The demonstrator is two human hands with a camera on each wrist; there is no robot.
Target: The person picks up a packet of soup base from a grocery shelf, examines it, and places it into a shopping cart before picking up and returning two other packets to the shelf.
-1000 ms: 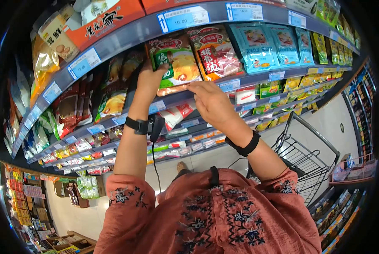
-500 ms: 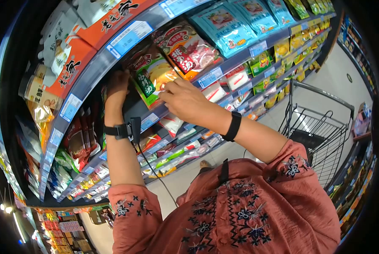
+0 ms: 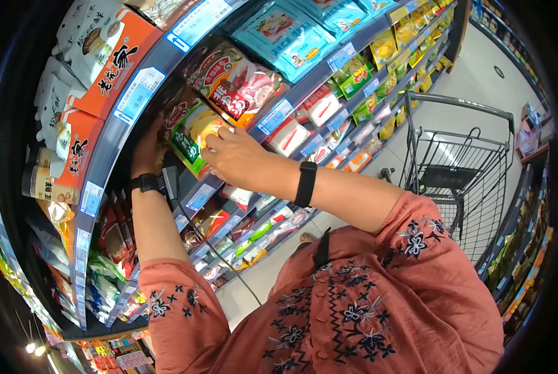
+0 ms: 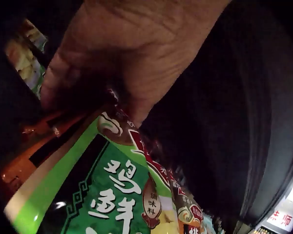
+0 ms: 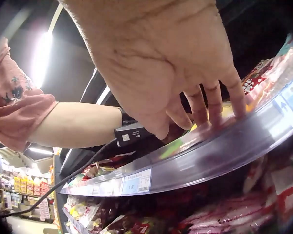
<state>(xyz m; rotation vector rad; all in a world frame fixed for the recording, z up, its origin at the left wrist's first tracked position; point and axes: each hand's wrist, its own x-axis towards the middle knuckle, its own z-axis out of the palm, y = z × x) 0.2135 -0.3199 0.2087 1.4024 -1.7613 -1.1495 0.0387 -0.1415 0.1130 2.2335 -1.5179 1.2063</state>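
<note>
A green and yellow soup seasoning packet (image 3: 193,133) leans on the shelf, its front facing out. My left hand (image 3: 147,148) reaches into the dark shelf at the packet's upper left. In the left wrist view, the thumb and fingers of my left hand (image 4: 132,53) pinch the top edge of that seasoning packet (image 4: 107,190), with orange wrapping close behind it. My right hand (image 3: 241,159) lies over the packet's lower right front. Seen from the right wrist, the straight fingers of my right hand (image 5: 161,63) point down against the packet's bottom, right behind the shelf lip.
A red packet (image 3: 235,81) stands to the right, then blue packets (image 3: 285,40). The shelf's raised lip (image 5: 219,153) carries price labels. Orange boxes (image 3: 114,68) fill the shelf above. A shopping cart (image 3: 460,168) stands in the aisle at right. A black cable (image 3: 220,252) hangs from the left wrist.
My left hand has gone from the packet's front to its upper left, deeper into the shelf. The right hand has moved from the shelf edge onto the packet. The head view has turned.
</note>
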